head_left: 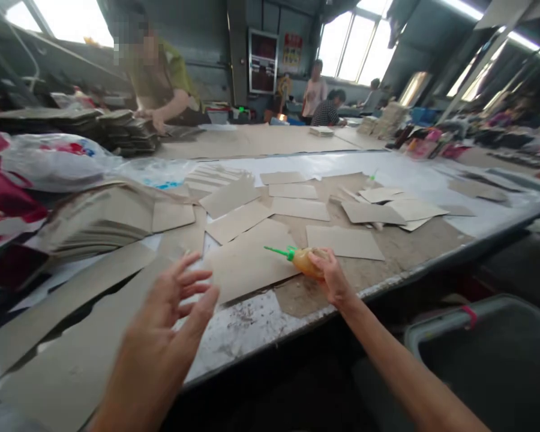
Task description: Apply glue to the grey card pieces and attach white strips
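The glue bottle [303,261] is clamped in the fingers of the right hand [335,282] near the tabletop [252,324] edge, its long axis pointed leftward at the cardboard sheet [247,267], over which the left hand [162,336] is held, fingers apart.

Amber glue bottle [309,263] with green nozzle [276,251], tan cardboard pieces [344,242], red-white bags [49,159]
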The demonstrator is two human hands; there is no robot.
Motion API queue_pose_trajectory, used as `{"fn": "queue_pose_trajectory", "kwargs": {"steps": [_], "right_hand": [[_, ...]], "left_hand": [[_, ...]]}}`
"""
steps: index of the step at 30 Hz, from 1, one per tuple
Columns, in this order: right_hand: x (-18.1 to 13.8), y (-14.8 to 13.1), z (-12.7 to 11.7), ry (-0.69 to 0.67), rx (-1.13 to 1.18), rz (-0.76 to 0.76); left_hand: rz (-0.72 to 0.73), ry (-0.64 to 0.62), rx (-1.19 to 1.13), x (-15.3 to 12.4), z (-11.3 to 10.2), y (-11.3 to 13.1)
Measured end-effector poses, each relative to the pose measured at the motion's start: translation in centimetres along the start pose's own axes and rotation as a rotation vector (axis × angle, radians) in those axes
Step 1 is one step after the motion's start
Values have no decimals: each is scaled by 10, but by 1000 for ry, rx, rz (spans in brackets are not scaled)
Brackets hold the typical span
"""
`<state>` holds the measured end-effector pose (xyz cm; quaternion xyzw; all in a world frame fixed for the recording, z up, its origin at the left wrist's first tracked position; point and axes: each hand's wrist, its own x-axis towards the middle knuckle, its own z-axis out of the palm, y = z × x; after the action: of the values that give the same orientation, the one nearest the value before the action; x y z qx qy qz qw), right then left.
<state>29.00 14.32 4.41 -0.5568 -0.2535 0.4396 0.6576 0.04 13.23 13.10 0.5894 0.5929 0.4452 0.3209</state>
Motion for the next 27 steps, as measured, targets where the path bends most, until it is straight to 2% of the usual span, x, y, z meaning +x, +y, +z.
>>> {"fn": "queue_pose_trajectory", "kwargs": {"steps": [3,6,8,14,20,24,27], "right_hand": [[0,-1,0,-12,11,15],[1,-1,-1,-35,35,45],[2,-1,-2,-46,54,59],[6,0,-2,-43,85,74],[10,3,-5,-38,106,110],[10,4,-6,-47,136,107],[8,3,-5,-62,170,93]], "left_hand": [[-151,-35,167,11,39,-40],[-195,-47,232,21,52,-75],[-199,-66,254,26,54,-86],[-165,-163,334,34,58,-83],[-123,-277,499,32,49,-73],[-88,-259,646,25,43,-67],[-36,-225,691,21,39,-75]]}}
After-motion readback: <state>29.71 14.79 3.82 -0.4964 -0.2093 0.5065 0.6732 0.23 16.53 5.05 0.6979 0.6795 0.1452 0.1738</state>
